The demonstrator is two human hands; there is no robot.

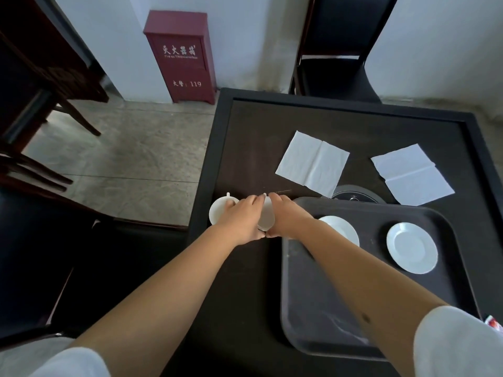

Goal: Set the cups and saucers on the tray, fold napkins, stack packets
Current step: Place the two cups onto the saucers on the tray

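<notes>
Table [245, 148], dark and matte with a raised rim, carries everything. Its grey plastic tray [321, 308], round-cornered, fills five o'clock and holds two glossy white saucers [412, 247], probably awaiting cups. Two square paper napkins [313, 162] lie creased and unfolded at one o'clock. At nine o'clock, just off the tray's corner, the left hand [239, 219] closes its grip over one white cup [219, 210]; the right hand [285, 217] wraps the other cup [265, 216], seemingly to lift both across.

The dark table [250, 148] carries a tray [313, 308], two unfolded napkins [313, 163] and two cups [217, 210].
</notes>
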